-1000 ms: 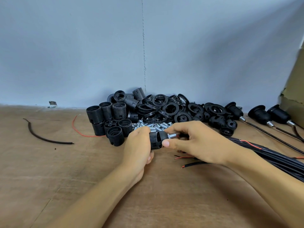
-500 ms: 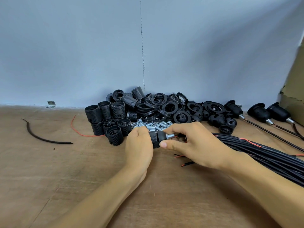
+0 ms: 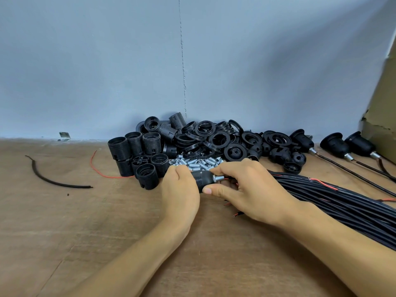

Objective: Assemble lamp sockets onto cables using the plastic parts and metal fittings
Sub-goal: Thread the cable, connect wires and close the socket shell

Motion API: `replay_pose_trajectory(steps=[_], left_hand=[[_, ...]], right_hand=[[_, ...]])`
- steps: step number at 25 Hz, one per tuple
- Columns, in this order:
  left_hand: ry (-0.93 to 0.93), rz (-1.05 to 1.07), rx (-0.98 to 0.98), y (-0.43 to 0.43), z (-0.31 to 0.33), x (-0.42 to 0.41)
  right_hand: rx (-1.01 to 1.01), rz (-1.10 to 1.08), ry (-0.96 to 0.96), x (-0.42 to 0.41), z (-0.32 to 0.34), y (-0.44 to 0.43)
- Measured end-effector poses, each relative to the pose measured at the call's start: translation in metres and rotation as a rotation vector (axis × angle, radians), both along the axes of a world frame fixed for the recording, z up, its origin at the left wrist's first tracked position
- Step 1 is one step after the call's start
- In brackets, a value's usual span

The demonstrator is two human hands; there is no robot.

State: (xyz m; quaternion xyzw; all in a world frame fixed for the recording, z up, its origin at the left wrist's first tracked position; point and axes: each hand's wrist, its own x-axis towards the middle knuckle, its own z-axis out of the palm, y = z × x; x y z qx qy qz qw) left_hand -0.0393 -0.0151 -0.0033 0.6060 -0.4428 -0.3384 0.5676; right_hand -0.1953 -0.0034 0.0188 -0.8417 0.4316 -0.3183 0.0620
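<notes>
Head view: my left fingers (image 3: 181,169) curl around the black socket (image 3: 201,179), and my right fingers (image 3: 216,191) pinch its other end beside the metal fitting (image 3: 219,178), over the table (image 3: 64,211). The cables (image 3: 342,200) lie right of my fingers.

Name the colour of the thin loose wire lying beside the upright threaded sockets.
The wire is red, seen in the head view.

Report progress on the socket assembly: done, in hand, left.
Done: three assembled black sockets on cables, far right. In hand: left hand and right hand grip a black plastic socket cap with a silver threaded fitting. Left: piled black plastic parts, loose silver metal fittings, black cable bundle.
</notes>
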Motion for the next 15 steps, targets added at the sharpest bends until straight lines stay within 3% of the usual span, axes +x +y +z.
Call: replay_pose_trajectory(steps=[4, 10, 15], left_hand=[[0.129, -0.116, 0.035, -0.002, 0.0, 0.004], [0.219, -0.424, 0.01, 0.005, 0.0, 0.012], [-0.007, -0.542, -0.034, 0.007, -0.005, 0.012]], right_hand=[[0.017, 0.009, -0.01, 0.0, 0.0, -0.003], [-0.005, -0.103, 0.216, -0.015, 0.007, -0.011], [0.304, -0.091, 0.09, -0.033, 0.02, -0.016]])
